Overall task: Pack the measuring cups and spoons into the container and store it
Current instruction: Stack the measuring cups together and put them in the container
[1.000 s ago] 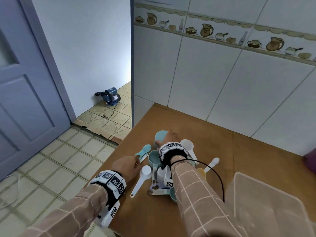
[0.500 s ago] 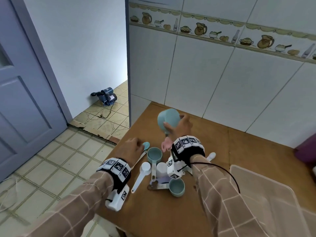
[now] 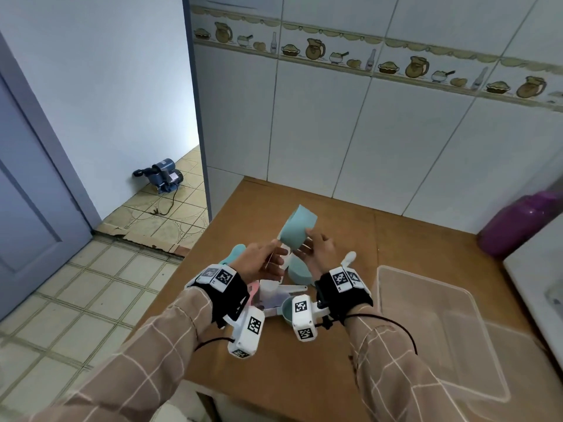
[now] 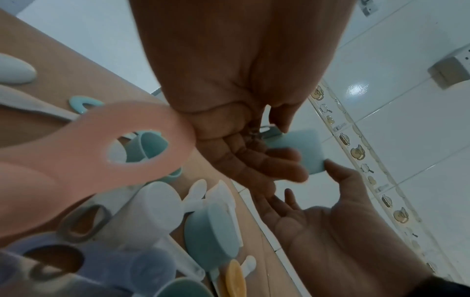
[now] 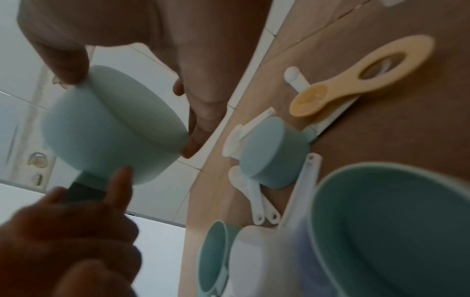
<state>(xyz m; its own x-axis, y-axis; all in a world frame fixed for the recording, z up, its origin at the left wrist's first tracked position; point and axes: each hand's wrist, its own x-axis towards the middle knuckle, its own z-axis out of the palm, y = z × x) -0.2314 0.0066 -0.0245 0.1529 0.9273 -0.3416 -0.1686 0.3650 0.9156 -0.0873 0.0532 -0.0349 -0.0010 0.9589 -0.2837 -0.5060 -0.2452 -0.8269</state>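
Note:
A teal measuring cup (image 3: 297, 229) (image 5: 114, 128) is held tilted in the air above the brown table (image 3: 411, 239). My left hand (image 3: 265, 263) grips its handle (image 5: 84, 191) from below. My right hand (image 3: 316, 251) pinches the cup body between thumb (image 5: 66, 66) and fingers (image 5: 201, 124). Under the hands lies a pile of cups and spoons: a small teal cup (image 3: 288, 312), a white cup (image 3: 269, 289), a teal spoon (image 3: 234, 251), a yellow spoon (image 5: 356, 84) and a pink handle (image 4: 114, 152). The clear plastic container (image 3: 423, 277) stands open to the right.
A purple bottle (image 3: 518, 223) stands at the back right by the tiled wall. A white appliance (image 3: 542, 284) borders the table's right side. The table's left edge drops to a tiled floor, where a blue water pump (image 3: 164, 176) sits near a door.
My right hand has lifted the teal cup off the table. My left hand has left the spoons, come up and taken hold of the cup's handle.

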